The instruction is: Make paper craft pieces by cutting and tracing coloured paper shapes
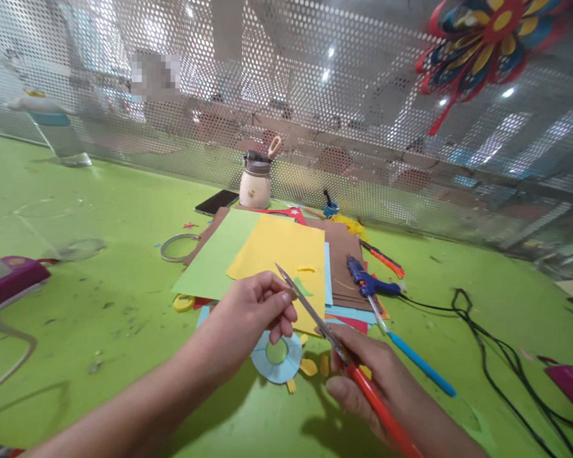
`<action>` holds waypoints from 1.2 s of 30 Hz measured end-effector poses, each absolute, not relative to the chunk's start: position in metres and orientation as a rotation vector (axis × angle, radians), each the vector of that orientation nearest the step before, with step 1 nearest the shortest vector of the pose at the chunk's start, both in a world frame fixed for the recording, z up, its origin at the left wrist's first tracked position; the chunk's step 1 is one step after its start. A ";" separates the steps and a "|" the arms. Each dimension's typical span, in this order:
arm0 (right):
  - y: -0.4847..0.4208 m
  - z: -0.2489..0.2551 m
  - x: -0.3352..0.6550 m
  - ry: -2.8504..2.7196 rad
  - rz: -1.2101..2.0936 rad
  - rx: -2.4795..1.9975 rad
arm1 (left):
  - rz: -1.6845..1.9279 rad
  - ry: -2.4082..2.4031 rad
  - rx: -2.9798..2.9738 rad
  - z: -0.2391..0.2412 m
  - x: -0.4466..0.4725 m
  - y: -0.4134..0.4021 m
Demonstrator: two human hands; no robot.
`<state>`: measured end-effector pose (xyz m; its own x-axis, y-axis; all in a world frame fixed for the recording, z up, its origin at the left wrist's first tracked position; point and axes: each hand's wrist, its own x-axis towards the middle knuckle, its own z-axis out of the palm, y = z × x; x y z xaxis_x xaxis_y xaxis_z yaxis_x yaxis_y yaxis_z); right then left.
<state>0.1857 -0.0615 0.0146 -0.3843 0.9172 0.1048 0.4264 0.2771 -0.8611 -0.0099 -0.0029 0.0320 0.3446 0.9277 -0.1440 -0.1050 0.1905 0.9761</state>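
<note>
My right hand point(379, 385) grips red-handled scissors point(315, 318), whose blades point up and left over the paper. My left hand point(253, 315) is closed in a pinch right at the blades; what it pinches is too small to make out. Under the hands a light blue paper ring point(277, 367) lies on the green table, with small yellow paper scraps point(309, 367) beside it. Behind the hands sits a stack of coloured paper, a yellow sheet point(279, 254) on top and a light green sheet point(214, 257) to its left.
A blue glue gun point(363, 277) with a black cord point(487, 350) lies right of the stack, plus a blue pen point(417, 359) and an orange tool point(384, 259). A tape ring point(176, 247), phone point(216, 201) and cream bottle point(256, 181) sit behind. Magenta punches point(14, 280) flank the table point(114, 305).
</note>
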 end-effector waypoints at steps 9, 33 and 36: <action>-0.061 0.017 0.186 -1.932 1.016 -1.168 | 0.891 0.941 1.115 0.032 -0.011 -0.003; -0.062 0.014 0.188 -1.409 1.113 -1.293 | 0.672 0.838 1.178 0.032 -0.008 -0.007; -0.064 0.014 0.184 -1.341 1.126 -1.193 | 0.617 0.798 1.174 0.027 -0.001 -0.010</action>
